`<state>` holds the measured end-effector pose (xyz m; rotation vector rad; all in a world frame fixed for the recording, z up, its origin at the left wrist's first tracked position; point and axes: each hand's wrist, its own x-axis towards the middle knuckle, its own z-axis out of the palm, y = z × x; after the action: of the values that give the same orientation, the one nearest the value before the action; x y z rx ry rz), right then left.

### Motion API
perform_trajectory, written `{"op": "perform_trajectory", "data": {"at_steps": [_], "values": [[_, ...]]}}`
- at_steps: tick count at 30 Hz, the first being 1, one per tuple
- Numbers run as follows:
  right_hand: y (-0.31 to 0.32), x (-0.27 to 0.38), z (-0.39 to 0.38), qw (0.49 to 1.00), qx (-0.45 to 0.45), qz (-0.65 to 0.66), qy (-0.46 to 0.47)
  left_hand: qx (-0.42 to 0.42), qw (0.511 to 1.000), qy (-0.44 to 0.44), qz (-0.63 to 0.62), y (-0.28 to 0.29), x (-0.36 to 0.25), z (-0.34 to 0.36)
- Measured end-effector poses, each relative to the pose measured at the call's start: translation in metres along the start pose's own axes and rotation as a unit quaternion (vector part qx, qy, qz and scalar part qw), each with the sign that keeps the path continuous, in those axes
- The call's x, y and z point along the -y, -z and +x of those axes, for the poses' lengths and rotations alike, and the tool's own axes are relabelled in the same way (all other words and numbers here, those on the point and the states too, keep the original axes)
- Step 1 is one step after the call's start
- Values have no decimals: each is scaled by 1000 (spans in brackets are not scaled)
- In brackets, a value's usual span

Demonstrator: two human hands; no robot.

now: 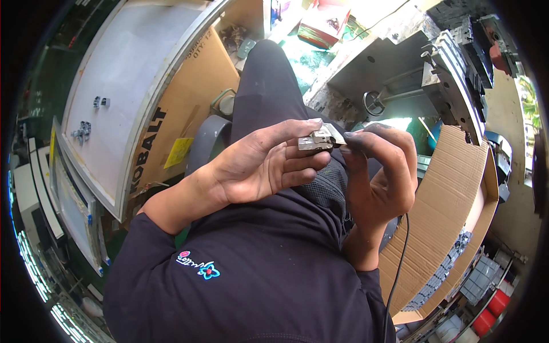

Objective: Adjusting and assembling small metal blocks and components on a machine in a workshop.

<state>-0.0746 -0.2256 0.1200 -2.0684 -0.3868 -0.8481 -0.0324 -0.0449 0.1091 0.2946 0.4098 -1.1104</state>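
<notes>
My left hand [254, 166] holds a small silvery metal block [310, 140] with a stepped, notched top, its thumb on the upper edge and fingers curled below. My right hand [383, 168] has thumb and forefinger pinched at the block's right end, where a finely ridged silvery part shows; I cannot tell whether that is a separate piece. Both hands are darkly smudged and sit over my lap, above dark mesh fabric [320, 194] and my dark-clad leg [266, 80].
A white board [108, 143] with small metal parts and cardboard [194, 91] stand left. A metal machine with a handwheel [373, 104] is upper right. An open cardboard box [429, 228] holding stacked small metal pieces lies right. A black cable [402, 251] hangs beside my right arm.
</notes>
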Motion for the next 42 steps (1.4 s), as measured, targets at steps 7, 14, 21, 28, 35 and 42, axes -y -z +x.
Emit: {"op": "perform_trajectory", "data": {"at_steps": [7,14,21,28,35,42], "values": [[3,-1,-1,1000,-3,-11,-16,-16,999,11,25,-1,0,-1],[10,0,-4,998,30,-36,31,1,993,-1,116,6,3,-1],[5,0,-11,996,1,-56,72,2,962,-125,243,-4,0,1],[25,1,-17,992,-55,-109,22,-19,872,-312,377,1,-8,-5],[34,0,-13,994,-13,-49,-94,-25,827,-369,424,6,-8,3],[3,9,-20,963,89,137,-213,18,812,-367,453,-5,-1,5]]}}
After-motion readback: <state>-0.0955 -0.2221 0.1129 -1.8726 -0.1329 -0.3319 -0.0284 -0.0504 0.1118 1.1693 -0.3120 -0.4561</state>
